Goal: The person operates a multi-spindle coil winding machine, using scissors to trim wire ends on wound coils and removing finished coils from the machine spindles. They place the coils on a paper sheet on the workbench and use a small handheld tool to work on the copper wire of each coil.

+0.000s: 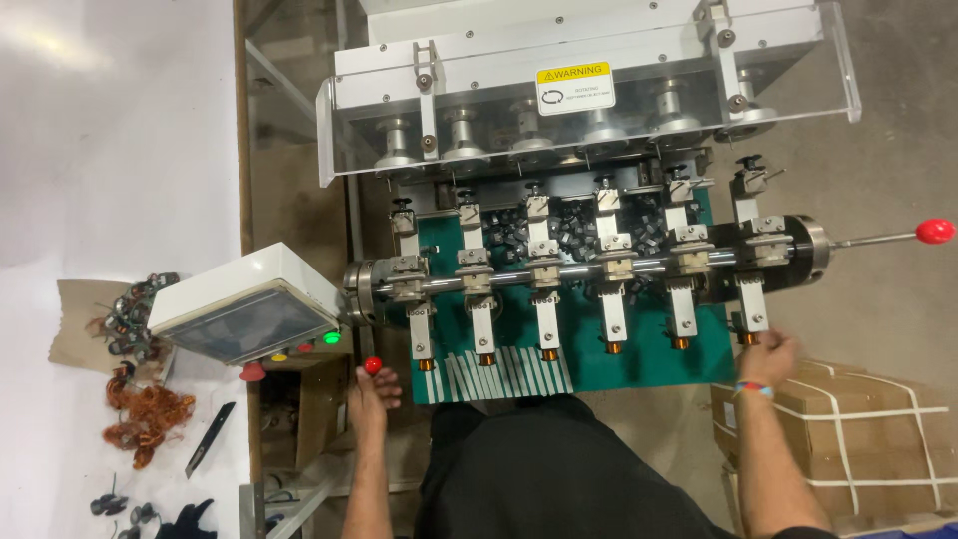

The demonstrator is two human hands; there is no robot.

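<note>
My left hand (371,391) was at the small red knob (373,365) just below the control box (244,304), its fingers curled up around the knob and touching it, though I couldn't tell how firmly they gripped. My right hand (768,357) reached up to the rightmost copper coil (749,338) at the bottom of the last winding arm, fingers bunched at the coil; whether they had pinched it or only touched it, I couldn't tell. Five more copper coils hung in a row to its left, over the green plate (649,364). A steel shaft (559,275) ran across the six arms, ending in a long lever with a red ball (935,231). Strapped cardboard boxes (848,429) sat beside my right forearm. On the white worktop (60,479) to the left lay tangled copper wire (150,411) and a black blade (210,451).
</note>
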